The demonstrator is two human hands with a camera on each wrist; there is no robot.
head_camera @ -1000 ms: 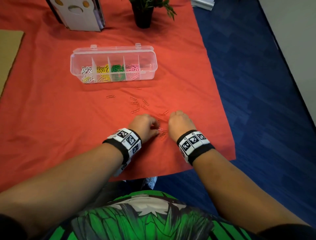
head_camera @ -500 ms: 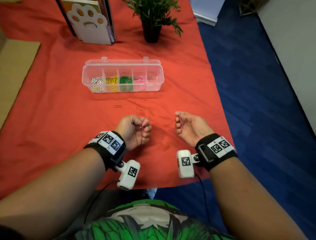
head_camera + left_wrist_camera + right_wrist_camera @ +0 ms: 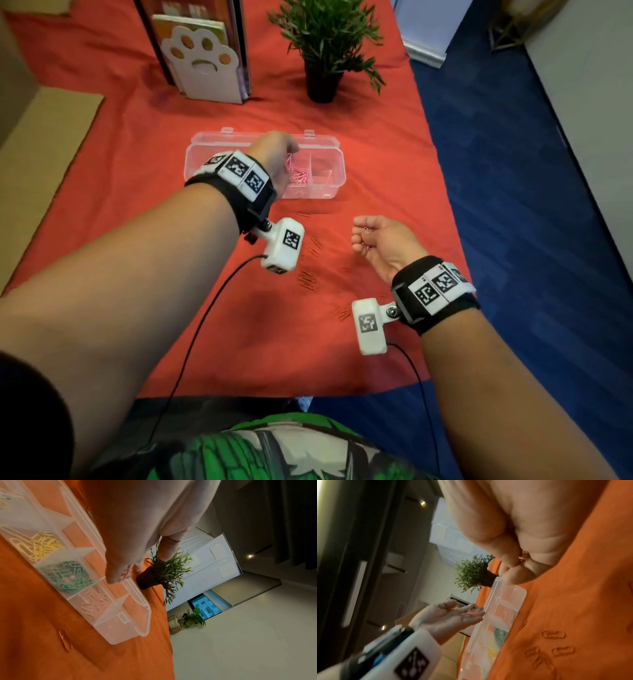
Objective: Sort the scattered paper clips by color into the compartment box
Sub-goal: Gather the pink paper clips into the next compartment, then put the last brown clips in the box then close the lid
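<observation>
While left hand [image 3: 274, 154] hovers over box [image 3: 337, 161] | right hand [image 3: 383, 240] grips clips [image 3: 365, 236]

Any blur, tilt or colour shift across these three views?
Head view: sharp, red cloth, wide-angle bend at the edges. Left wrist view: tilted, fairly sharp, box clear, cloth looks orange. Right wrist view: motion-blurred, the left hand soft, room dim.
</observation>
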